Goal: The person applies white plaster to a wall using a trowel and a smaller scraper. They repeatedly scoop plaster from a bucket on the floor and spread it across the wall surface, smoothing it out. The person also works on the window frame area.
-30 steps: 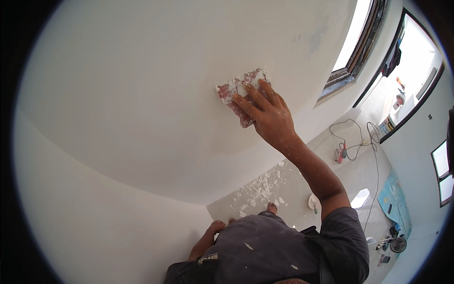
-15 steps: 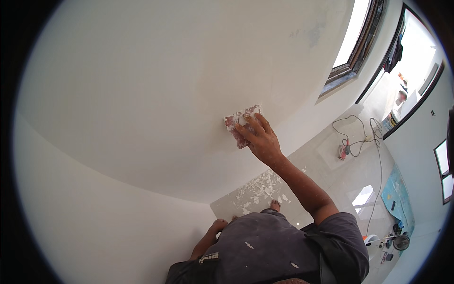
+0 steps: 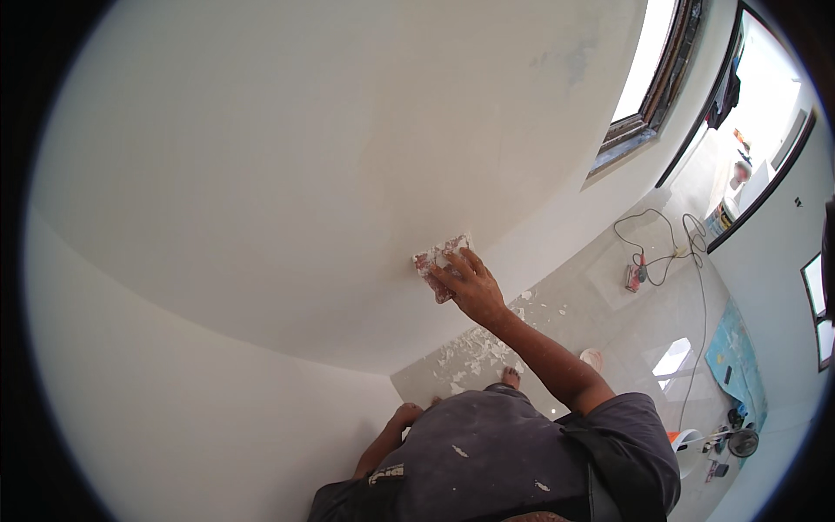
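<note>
Lower now: right hand (image 3: 474, 291), seemingly sandpaper (image 3: 439, 258)

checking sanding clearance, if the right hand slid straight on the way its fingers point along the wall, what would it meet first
The right hand presses a worn reddish sandpaper sheet flat on the smooth white wall; fingers point up-left, where only bare wall shows. The way looks free.

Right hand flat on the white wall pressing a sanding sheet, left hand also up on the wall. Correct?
Not quite. In the head view the right hand does press the sanding sheet to the white wall, but the left hand hangs low by the dark shirt, not on the wall.
</note>
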Tool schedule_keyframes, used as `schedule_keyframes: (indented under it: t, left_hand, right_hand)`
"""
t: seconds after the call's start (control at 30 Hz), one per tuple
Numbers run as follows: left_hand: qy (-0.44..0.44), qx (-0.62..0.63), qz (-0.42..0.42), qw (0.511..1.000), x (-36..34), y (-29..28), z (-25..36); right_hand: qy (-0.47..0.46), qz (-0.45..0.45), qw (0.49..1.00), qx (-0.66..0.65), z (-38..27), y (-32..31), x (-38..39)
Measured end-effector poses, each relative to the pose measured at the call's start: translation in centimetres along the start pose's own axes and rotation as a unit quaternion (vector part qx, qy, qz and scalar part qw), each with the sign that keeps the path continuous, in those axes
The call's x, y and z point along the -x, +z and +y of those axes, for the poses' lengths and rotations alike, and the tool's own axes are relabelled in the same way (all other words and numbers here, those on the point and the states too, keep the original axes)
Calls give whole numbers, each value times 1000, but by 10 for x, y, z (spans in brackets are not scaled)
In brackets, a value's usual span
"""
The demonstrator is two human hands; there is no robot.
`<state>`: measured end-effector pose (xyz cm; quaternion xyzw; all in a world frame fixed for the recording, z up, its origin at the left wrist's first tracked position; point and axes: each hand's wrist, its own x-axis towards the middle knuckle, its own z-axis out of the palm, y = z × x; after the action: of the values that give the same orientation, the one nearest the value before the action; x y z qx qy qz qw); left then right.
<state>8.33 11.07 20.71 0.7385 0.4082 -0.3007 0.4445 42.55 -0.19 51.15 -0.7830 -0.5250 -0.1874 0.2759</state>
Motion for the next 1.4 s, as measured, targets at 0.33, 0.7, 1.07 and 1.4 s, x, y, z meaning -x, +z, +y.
schedule_keyframes:
  t: [0.33,0.7,1.07,1.4]
  left_hand:
    - [-4,-2,21,1000,-77,36,-63]
    - [-4,42,-2,999,-97,38,-84]
    - [11,85,-18,996,-95,49,-74]
    - [473,260,-86,837,42,2,275]
  right_hand:
    - [7,125,990,-65,-40,-84,3]
    - [51,275,622,-731,5,-158,-44]
    - [240,231,593,-733,102,-95,79]
    - [315,217,561,-734,52,-33,123]
